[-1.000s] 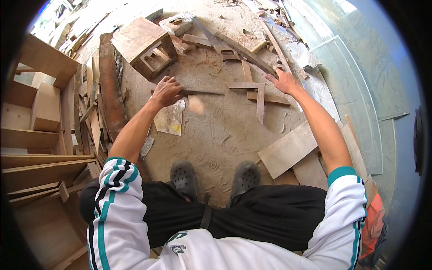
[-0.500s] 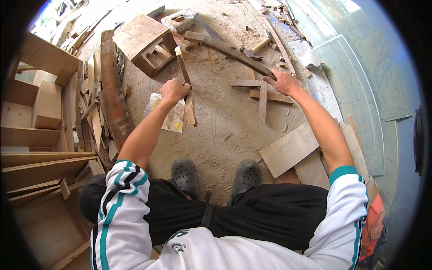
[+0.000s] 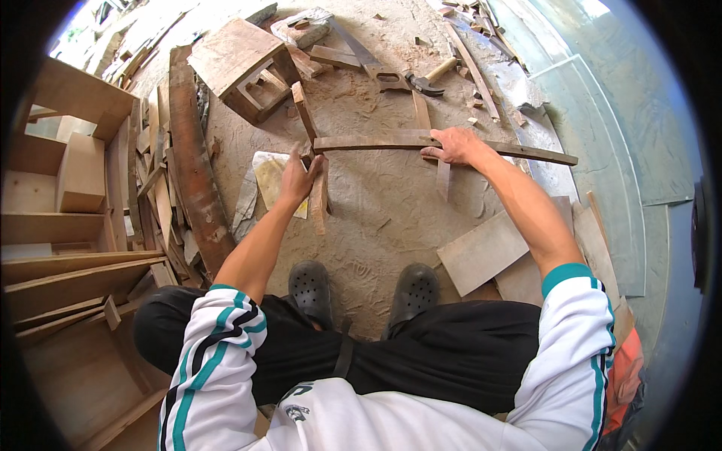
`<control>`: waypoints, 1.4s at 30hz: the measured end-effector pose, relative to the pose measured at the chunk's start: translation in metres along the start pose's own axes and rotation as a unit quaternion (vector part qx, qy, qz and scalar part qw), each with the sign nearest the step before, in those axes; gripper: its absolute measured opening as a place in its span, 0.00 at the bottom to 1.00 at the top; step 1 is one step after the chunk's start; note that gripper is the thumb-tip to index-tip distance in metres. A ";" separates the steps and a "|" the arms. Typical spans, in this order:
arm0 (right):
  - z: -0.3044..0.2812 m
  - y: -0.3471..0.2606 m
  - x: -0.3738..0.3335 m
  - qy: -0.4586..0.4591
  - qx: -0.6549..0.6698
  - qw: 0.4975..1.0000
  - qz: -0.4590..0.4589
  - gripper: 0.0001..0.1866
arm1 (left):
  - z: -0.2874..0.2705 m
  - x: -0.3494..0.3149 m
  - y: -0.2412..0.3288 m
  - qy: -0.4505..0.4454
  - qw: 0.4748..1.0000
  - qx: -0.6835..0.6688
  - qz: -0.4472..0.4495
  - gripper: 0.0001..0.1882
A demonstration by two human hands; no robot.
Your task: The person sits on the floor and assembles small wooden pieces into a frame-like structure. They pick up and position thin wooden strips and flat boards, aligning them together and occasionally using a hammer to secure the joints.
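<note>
My left hand (image 3: 299,177) is closed around a short wooden strip (image 3: 320,207) that slants away from me, one end pointing at my feet. My right hand (image 3: 457,145) grips a long, narrow wooden strip (image 3: 368,142) near its middle, fingers over the top. That long strip lies roughly crosswise, its left end meeting the short strip just above my left fingers. Its right end reaches past my right wrist. Under my right hand a carpenter's square (image 3: 444,183) shows only in part. Beyond lie a claw hammer (image 3: 436,74) and a handsaw (image 3: 361,54).
A small wooden stool-like box (image 3: 244,64) stands far left of centre. Scrap planks (image 3: 194,143) and a wooden cabinet frame (image 3: 56,218) line the left. Flat boards (image 3: 485,252) lie at right, beside glass sheets (image 3: 602,165). A stained paper (image 3: 272,180) is near my left hand.
My right hand has swung the long strip from a far-reaching slant to a crosswise position, its left end now against the short strip. My left hand and the short strip have come slightly nearer.
</note>
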State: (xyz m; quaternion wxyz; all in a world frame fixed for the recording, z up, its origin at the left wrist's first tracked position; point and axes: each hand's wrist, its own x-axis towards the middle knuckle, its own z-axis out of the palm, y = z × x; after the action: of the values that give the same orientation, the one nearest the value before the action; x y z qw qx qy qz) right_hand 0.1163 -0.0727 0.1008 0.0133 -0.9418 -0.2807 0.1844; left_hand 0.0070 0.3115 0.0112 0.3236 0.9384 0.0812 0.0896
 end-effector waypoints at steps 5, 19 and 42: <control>0.007 0.011 0.002 0.021 -0.011 1.000 0.018 0.34 | -0.010 0.005 0.020 -0.086 0.994 0.004 0.073 0.39; 0.034 0.033 0.016 0.047 -0.038 0.997 -0.040 0.27 | 0.007 0.001 0.033 -0.084 0.987 -0.133 0.015 0.27; 0.034 0.025 0.055 0.043 -0.006 0.999 -0.025 0.22 | 0.000 0.048 0.042 0.001 0.981 0.157 0.118 0.22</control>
State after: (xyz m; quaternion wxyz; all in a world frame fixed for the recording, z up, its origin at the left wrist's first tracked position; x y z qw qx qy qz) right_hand 0.1599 -0.0666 0.0473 0.0242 -0.9416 -0.3047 0.1412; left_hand 0.0572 0.2884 0.0428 0.1596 0.9804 -0.0171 0.1144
